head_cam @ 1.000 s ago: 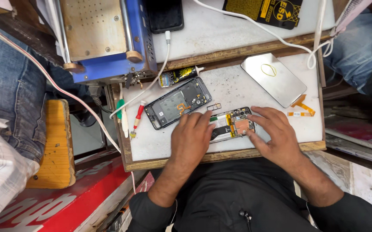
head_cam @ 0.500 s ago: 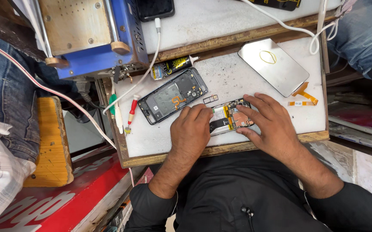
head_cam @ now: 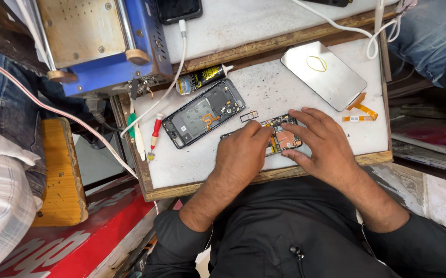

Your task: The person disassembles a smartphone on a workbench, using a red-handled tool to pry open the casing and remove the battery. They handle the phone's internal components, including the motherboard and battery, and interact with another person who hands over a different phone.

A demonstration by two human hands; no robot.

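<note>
Both my hands, left (head_cam: 243, 154) and right (head_cam: 321, 141), press on an opened phone's circuit board (head_cam: 283, 138) near the worktop's (head_cam: 264, 90) front edge (screen panel (head_cam: 323, 75) and rear housing (head_cam: 203, 119) already off); reassembly remains.

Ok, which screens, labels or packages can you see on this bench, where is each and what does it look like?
Screen panel: upper right of the white board, silvery rectangle with an orange ribbon.
Dark phone: top edge, black glass, white cable plugged in.
Glue tube: above the open phone frame, black and yellow label, white nozzle.
</note>
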